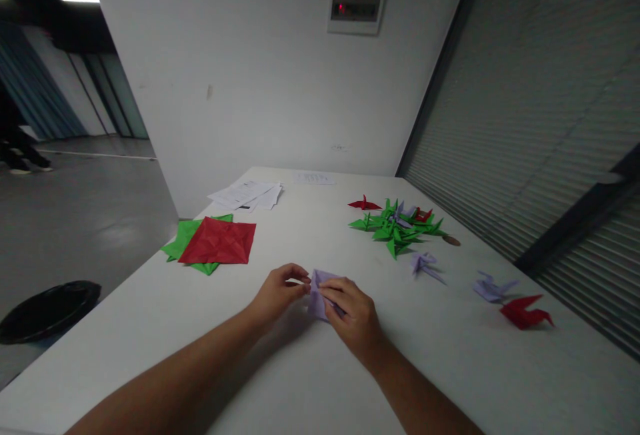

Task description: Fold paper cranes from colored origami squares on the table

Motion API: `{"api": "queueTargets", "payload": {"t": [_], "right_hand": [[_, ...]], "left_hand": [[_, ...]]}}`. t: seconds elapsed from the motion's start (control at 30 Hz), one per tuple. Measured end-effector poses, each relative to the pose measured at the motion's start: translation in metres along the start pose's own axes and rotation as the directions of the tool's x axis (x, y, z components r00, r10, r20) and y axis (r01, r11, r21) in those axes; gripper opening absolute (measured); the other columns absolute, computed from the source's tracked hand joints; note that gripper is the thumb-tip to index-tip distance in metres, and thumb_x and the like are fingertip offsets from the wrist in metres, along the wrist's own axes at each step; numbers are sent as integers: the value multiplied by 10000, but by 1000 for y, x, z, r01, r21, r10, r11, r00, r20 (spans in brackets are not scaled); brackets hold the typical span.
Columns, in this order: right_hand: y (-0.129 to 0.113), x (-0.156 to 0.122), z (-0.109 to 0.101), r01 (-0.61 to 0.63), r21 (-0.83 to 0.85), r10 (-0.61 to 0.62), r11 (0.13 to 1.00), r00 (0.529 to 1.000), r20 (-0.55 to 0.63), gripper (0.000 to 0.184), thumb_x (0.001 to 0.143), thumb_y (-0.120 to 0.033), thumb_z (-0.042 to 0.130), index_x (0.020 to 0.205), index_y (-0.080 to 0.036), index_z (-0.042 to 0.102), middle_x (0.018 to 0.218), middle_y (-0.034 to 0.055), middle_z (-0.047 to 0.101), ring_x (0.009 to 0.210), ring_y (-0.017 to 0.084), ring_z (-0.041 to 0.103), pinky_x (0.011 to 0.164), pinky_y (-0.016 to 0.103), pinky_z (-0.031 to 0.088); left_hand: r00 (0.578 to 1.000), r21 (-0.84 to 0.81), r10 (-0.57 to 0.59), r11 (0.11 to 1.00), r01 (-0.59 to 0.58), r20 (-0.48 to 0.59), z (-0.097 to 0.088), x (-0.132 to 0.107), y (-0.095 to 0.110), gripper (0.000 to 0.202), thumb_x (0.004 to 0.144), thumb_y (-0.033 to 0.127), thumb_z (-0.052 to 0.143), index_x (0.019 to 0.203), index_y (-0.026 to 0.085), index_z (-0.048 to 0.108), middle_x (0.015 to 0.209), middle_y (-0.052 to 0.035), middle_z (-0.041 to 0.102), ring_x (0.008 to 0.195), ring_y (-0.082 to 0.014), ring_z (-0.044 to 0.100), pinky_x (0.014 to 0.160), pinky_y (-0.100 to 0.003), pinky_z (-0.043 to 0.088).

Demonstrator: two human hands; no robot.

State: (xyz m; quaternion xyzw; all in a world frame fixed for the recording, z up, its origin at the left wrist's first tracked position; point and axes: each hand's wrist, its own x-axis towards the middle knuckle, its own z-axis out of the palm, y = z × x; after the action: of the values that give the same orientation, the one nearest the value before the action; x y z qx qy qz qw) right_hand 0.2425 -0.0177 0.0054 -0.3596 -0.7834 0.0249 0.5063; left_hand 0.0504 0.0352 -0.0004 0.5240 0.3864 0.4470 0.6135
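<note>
A folded piece of lilac origami paper (316, 306) is between my hands, over the white table. My left hand (280, 292) has its thumb and fingers curled together at the paper's left edge, pinching it. Fingers of my right hand (354, 315) press and grip the paper from the right, covering much of that side. The folds under the right fingers are hidden.
Red paper (219, 240) lies over green sheets (187, 230) at left, with printed papers (247, 194) behind. Several green cranes (395, 230) are piled at right; lilac cranes (493, 287) and a red crane (525, 313) lie nearer. A black-lined bin (50, 308) stands beyond the left edge.
</note>
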Motion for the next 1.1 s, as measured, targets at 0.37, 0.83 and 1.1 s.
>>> {"api": "queueTargets", "payload": {"t": [0.37,0.83,1.1], "right_hand": [[-1,-1,-1,-99,166,119,981,986,-114,189,926,-105,609,1004,-235,723,1010,70,761,965,209,717,889,350,580],[4,-3,-1,-384,350,441,854,893,-96,129,950,-315,648,917,-216,723,927,70,753,900,220,709,833,328,558],[10,-7,2,-436,364,488,823,871,-60,164,933,-357,667,900,-211,734,894,66,756,868,224,709,814,330,560]], "left_hand": [[991,-192,28,981,-1,134,0,-4,0,309,778,409,828,877,129,743,795,-46,689,727,-151,604,715,-290,473],[966,-176,148,978,-111,213,-6,-11,0,355,800,356,818,1098,174,749,990,-71,718,828,-177,652,783,-316,510],[925,-65,230,973,-220,304,-12,-5,-6,318,848,354,787,1084,166,690,946,-68,655,788,-159,602,712,-281,461]]}}
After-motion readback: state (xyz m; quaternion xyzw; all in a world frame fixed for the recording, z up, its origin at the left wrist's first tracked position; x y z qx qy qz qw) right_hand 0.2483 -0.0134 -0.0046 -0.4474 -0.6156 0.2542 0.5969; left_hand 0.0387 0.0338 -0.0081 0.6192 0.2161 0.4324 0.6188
